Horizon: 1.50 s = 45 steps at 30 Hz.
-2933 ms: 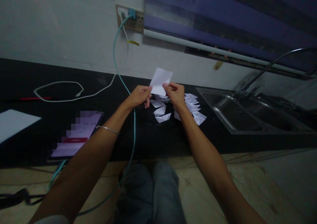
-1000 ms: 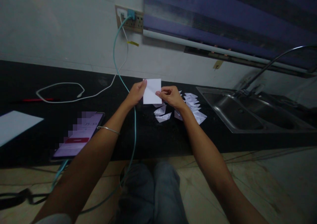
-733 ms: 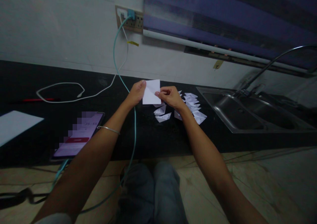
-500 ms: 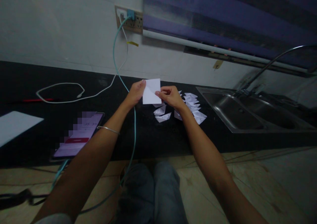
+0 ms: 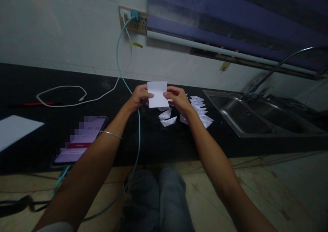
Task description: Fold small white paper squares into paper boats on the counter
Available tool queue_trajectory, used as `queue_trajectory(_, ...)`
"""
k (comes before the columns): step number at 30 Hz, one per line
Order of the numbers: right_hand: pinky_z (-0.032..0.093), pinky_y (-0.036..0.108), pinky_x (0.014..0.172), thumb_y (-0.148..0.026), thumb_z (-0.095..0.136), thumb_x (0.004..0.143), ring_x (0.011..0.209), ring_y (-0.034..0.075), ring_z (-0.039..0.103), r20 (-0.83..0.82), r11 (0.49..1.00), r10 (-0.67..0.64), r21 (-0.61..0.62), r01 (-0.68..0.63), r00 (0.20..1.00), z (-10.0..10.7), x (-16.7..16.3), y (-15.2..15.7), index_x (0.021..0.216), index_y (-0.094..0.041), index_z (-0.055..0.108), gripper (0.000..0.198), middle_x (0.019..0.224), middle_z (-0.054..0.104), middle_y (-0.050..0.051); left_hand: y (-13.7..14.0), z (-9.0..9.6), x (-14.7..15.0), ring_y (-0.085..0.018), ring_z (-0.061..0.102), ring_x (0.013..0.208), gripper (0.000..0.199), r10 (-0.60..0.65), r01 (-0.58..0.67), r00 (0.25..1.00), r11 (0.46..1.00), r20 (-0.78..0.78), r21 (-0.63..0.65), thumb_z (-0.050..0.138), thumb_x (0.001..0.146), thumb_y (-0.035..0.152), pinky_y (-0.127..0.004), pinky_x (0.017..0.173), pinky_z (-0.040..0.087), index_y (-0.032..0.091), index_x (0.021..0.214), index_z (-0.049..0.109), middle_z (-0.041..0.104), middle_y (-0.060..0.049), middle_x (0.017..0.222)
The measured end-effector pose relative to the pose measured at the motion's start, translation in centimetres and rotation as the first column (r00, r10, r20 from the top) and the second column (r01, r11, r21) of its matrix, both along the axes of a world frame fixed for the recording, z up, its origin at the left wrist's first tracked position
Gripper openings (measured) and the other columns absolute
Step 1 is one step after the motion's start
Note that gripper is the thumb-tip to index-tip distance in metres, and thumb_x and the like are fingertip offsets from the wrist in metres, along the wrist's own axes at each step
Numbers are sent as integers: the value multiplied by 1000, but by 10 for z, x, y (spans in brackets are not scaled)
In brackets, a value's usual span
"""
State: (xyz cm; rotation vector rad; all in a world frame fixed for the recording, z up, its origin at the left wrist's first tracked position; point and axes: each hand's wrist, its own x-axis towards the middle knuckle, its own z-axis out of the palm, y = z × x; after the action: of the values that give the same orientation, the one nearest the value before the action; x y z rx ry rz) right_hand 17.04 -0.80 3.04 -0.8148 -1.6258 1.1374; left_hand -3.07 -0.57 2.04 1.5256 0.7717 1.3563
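Note:
Between my two hands is a small white rectangle of paper [image 5: 158, 92], held up above the dark counter. My left hand [image 5: 139, 96] grips its left edge, thumb on the front and fingers behind. On the right edge my right hand [image 5: 178, 98] pinches it the same way. Just below the sheet lie folded paper boats [image 5: 168, 121], white and small. More paper boats [image 5: 199, 107] form a row right of my right hand, partly covered by that wrist.
A tablet or large phone [image 5: 82, 139] lies by my left forearm, near white paper sheets [image 5: 17, 129] and a red pen [image 5: 33, 104]. White and teal cables [image 5: 139, 136] cross the black counter [image 5: 164, 146]. To the right is a steel sink [image 5: 246, 112] with a faucet [image 5: 279, 64].
My left hand has slid down from the paper's upper left corner to the middle of its left edge. The right thumb has shifted slightly, and the paper sits a little straighter.

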Motion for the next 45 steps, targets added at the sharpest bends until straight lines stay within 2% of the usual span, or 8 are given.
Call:
queue_trajectory(7, 49, 25, 59, -37, 75, 72, 73, 14, 62, -76, 1000, -21, 4, 21, 997, 2, 0, 0, 93, -21, 76, 26, 90, 72, 5, -9, 7, -4, -16, 64, 60, 19, 116, -118, 993, 989, 30, 89, 61, 68, 24, -21, 45, 43, 13, 73, 75, 70, -7, 66)
queue_trajectory(12, 49, 25, 59, -32, 72, 74, 75, 15, 64, -120, 999, -28, 18, 31, 992, -2, 0, 5, 88, -22, 78, 19, 93, 74, 5, -8, 5, -3, -14, 60, 55, 18, 64, -66, 997, 997, 48, 45, 66, 64, 25, -21, 44, 40, 11, 68, 76, 68, -7, 61)
queue_trajectory(18, 51, 27, 61, -29, 69, 77, 74, 16, 65, -86, 986, -60, 148, 72, 994, -3, 1, 9, 88, -22, 79, 17, 89, 75, 5, -6, 4, -9, -19, 66, 67, 40, -97, 97, 989, 995, 108, 6, 59, 78, 39, -27, 53, 48, 12, 103, 75, 71, -10, 77)
queue_trajectory(23, 54, 32, 76, -20, 63, 78, 82, 17, 68, -50, 923, -159, 348, 167, 986, 0, 2, 8, 85, -21, 79, 17, 89, 76, 4, 5, -2, -10, -18, 65, 54, 75, -252, 239, 967, 945, -32, -223, 36, 85, 73, -24, 43, 44, 11, 108, 69, 69, -12, 70)
queue_trajectory(29, 52, 36, 89, -12, 58, 79, 92, 19, 69, -4, 860, -186, 483, 164, 983, 3, -1, 3, 81, -22, 78, 23, 92, 75, 4, 3, -9, 2, -15, 66, 51, 51, -283, 231, 951, 918, -123, -323, 57, 86, 60, -20, 40, 44, 11, 94, 66, 71, -11, 71)
queue_trajectory(33, 53, 37, 85, -20, 61, 81, 93, 20, 68, -35, 879, -202, 434, 197, 979, -1, -3, 6, 96, -22, 76, 21, 98, 74, 5, -3, -8, 5, -10, 59, 45, 45, -255, 233, 963, 950, -83, -209, 65, 84, 53, -18, 40, 43, 9, 93, 64, 67, -7, 63)
queue_trajectory(38, 54, 30, 68, -29, 71, 76, 81, 18, 66, -42, 964, -141, 222, 147, 989, -7, -1, 13, 121, -25, 64, 47, 99, 72, 5, -3, -9, 9, -6, 55, 46, 41, -127, 126, 992, 979, 3, -160, 71, 82, 48, -15, 42, 43, 12, 99, 62, 62, -1, 65)
queue_trajectory(45, 49, 24, 56, -38, 70, 76, 71, 13, 59, -97, 998, -61, -37, 57, 993, -3, 0, 9, 93, -20, 70, 25, 84, 66, 3, -1, -11, 12, -5, 47, 40, 37, -165, 173, 984, 974, 60, -149, 73, 81, 46, -16, 39, 38, 15, 91, 55, 54, 4, 56)
